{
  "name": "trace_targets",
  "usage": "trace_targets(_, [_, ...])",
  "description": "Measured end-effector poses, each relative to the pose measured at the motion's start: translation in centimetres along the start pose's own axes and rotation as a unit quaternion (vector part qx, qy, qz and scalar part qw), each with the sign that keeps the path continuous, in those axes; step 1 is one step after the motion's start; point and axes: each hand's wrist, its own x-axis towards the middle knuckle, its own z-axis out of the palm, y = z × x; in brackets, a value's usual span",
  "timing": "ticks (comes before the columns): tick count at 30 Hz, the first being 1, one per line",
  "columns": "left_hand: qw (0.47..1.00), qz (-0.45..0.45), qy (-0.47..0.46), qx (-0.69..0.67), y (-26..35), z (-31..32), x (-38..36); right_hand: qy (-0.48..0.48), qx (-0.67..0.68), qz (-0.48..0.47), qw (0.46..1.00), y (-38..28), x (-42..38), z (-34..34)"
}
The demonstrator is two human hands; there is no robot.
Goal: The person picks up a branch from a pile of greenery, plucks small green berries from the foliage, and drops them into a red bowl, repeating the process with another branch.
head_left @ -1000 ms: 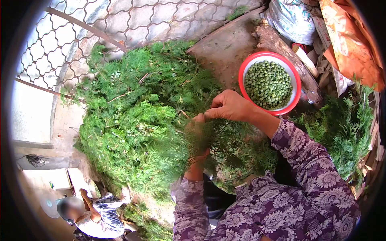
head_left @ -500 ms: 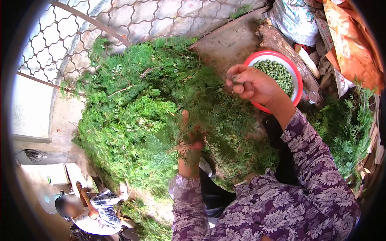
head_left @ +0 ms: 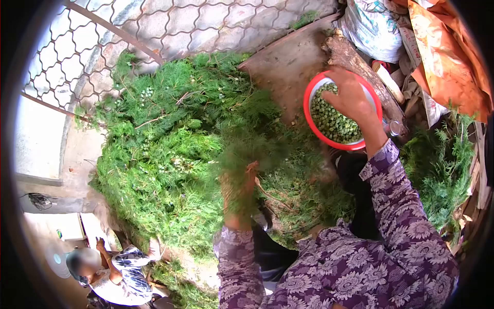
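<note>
My right hand (head_left: 354,97) is over a red-rimmed basin (head_left: 307,114) with a white inside. Its thumb stands apart from the blurred fingers, and I see nothing held in it. Small round green seed cones (head_left: 334,122) fill much of the basin. My left hand (head_left: 237,193) is partly covered by the feathery green conifer branch (head_left: 252,152) it grips, which is smeared by motion. Under and beyond that hand spreads a large heap of cut conifer branches (head_left: 170,149), with pale cones among the foliage.
A log (head_left: 360,59) lies behind the basin, near a white sack (head_left: 373,31) and an orange sheet (head_left: 442,51). More branches (head_left: 437,170) are at the right. Wire mesh (head_left: 175,26) borders the far side. Another person (head_left: 123,278) sits at lower left.
My right hand has moved right and up, from beside the basin to over it, and its pinched fingers have opened. My left hand still holds the branch, which has shifted and blurred.
</note>
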Motion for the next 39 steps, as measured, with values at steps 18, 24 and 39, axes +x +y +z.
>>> trace_targets(18, [0.943, -0.171, 0.229, 0.173, 0.5, 13.1, 2.4, -0.322, 0.532, 0.308, 0.72, -10.1, -2.5, -1.0])
trace_targets(24, [0.944, -0.103, 0.255, 0.183, 3.2, 13.6, 1.6, -0.053, 0.488, 0.468, 0.735, 0.8, -5.8, -9.6])
trace_targets(39, [0.953, -0.027, 0.269, 0.135, 5.6, 13.2, 0.1, 0.118, 0.678, 0.431, 0.584, 12.2, -14.2, -16.6])
